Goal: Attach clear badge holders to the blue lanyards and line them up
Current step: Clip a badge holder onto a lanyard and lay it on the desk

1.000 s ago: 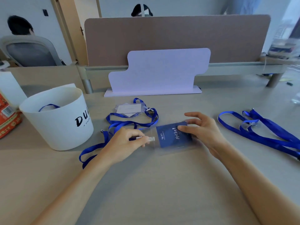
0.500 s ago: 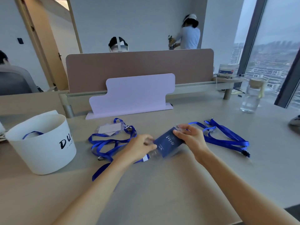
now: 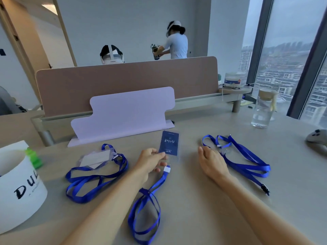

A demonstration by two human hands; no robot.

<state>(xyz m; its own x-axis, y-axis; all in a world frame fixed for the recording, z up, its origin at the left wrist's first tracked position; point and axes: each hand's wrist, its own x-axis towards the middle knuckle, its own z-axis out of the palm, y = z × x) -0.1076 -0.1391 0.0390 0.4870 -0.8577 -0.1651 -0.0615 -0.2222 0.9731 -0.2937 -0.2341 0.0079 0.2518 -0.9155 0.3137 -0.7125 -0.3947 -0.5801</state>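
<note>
Badge holder (image 3: 169, 145) lies centre on the table (image 3: 203, 200) — one lanyard (image 3: 96, 179) left, another (image 3: 244, 161) right.

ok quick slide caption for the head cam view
Left hand pinches a blue-card badge holder by its lanyard clip while the right hand rests beside spare lanyards.

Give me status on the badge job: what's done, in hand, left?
Done: one lanyard with a clear holder lies coiled on the left of the table.
In hand: the left hand pinches the bottom edge of the blue-card holder, its lanyard trailing toward the camera.
Left: the right hand rests at a bare lanyard; another strap shows in the white tub. No lined-up row yet.
</note>
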